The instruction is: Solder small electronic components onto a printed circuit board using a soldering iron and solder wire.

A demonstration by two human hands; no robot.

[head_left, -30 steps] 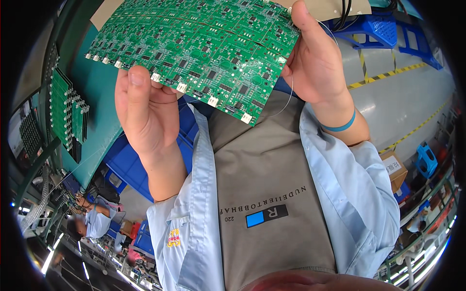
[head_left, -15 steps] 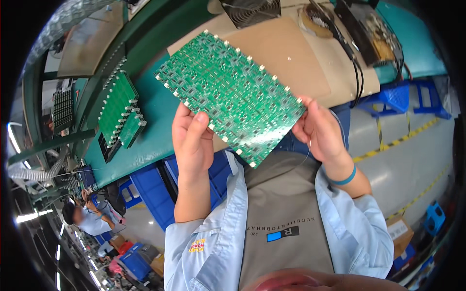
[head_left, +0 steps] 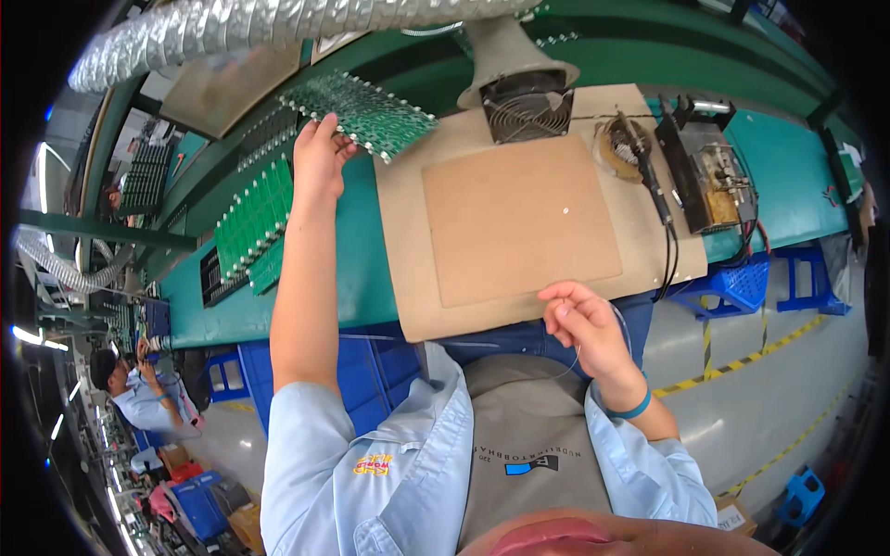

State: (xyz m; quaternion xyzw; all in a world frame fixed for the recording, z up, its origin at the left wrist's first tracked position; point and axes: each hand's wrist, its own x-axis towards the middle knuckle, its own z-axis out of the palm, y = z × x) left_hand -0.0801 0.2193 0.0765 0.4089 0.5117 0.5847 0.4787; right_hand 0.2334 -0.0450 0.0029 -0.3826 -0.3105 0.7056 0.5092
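Observation:
My left hand [head_left: 322, 162] is raised at the back left. It grips the edge of a green circuit board [head_left: 357, 116], which is tilted above the bench with small white connectors along its edges. My right hand [head_left: 589, 332] is at the front edge of the bench, fingers curled. A thin pale wire [head_left: 623, 324] loops out around it and seems to pass through its fingers. In front of it lies a square brown sheet [head_left: 519, 222] on a larger piece of brown paper [head_left: 408, 250].
Several green boards [head_left: 255, 218] stand in a black rack [head_left: 222, 278] at the left. A fan [head_left: 527, 109] sits at the back. At the right are a soldering iron [head_left: 654, 181], a solder spool [head_left: 619, 148] and a black device [head_left: 695, 176]. A silver duct [head_left: 278, 32] hangs overhead.
My left hand has carried the circuit board away to the back left. My right hand has let go of it and stays near the front edge. The brown sheet is now uncovered.

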